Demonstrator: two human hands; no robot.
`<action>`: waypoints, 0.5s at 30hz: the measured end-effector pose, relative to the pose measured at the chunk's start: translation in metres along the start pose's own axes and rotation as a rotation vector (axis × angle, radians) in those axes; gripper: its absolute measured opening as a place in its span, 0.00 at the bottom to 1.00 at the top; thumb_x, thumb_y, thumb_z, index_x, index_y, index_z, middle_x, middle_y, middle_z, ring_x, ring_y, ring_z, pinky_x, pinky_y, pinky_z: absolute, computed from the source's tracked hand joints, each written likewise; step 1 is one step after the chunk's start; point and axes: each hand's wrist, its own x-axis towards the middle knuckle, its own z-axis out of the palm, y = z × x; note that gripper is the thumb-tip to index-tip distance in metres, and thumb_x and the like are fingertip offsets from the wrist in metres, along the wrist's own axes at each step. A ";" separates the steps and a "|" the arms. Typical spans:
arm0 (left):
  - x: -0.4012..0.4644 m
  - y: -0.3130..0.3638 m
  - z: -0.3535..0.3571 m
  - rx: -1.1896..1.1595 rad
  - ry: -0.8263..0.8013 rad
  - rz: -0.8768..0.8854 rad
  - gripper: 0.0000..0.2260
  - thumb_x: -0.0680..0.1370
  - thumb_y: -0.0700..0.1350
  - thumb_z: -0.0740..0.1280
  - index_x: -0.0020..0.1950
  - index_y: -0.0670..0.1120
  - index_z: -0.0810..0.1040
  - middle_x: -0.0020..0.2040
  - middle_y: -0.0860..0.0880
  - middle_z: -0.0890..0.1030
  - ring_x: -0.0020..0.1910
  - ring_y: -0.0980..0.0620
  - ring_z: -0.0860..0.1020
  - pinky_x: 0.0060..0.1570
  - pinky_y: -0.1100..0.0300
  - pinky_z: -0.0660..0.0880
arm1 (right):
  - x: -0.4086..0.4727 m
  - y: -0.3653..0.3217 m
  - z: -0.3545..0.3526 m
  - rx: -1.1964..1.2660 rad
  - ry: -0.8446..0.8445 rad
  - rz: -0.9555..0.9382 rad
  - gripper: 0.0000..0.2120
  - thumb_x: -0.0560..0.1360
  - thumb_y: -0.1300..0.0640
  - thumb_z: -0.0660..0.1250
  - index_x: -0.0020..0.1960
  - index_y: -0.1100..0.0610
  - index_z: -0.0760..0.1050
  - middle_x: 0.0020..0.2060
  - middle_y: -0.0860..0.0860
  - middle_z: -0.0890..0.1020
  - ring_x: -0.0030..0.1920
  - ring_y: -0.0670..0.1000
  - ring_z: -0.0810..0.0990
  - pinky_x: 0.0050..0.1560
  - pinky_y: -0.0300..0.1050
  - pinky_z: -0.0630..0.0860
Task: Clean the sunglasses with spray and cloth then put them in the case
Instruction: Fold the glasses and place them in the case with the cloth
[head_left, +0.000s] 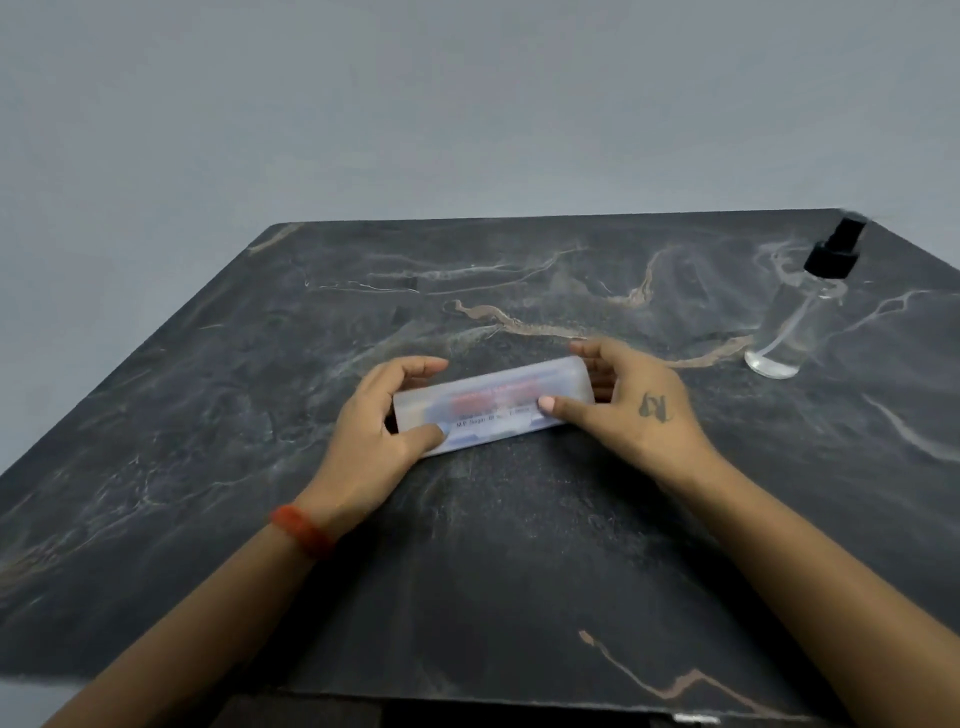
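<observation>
The dark marble tabletop (519, 545) carries a translucent case (493, 405), closed and lying flat between both hands. Its long axis runs left to right, the right end angled slightly farther away. The left hand (374, 431) curls its fingers (415, 366) round the left end, thumb on the near edge. The right hand (634, 405) grips the right end likewise. What is inside looks blurred. A clear spray bottle (795, 317) stands well apart at far right.
</observation>
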 end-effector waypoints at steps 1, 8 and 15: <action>-0.001 0.000 0.000 -0.005 0.003 0.000 0.22 0.62 0.52 0.67 0.56 0.60 0.74 0.59 0.53 0.75 0.60 0.57 0.73 0.61 0.53 0.71 | -0.001 0.000 0.000 -0.001 0.000 -0.003 0.29 0.67 0.51 0.76 0.66 0.53 0.72 0.55 0.48 0.80 0.55 0.47 0.79 0.60 0.48 0.75; -0.006 0.009 0.000 -0.024 0.070 -0.044 0.20 0.66 0.50 0.68 0.58 0.57 0.72 0.58 0.56 0.74 0.59 0.58 0.74 0.58 0.62 0.72 | -0.012 -0.002 0.003 -0.017 0.027 -0.011 0.24 0.69 0.50 0.74 0.63 0.49 0.74 0.53 0.44 0.81 0.52 0.44 0.79 0.56 0.44 0.76; -0.015 0.032 0.016 -0.117 0.234 -0.217 0.22 0.68 0.34 0.73 0.54 0.55 0.73 0.57 0.46 0.74 0.57 0.56 0.76 0.58 0.62 0.74 | -0.020 -0.007 -0.009 -0.048 0.026 0.098 0.24 0.70 0.52 0.74 0.64 0.53 0.73 0.57 0.49 0.79 0.56 0.49 0.77 0.59 0.50 0.75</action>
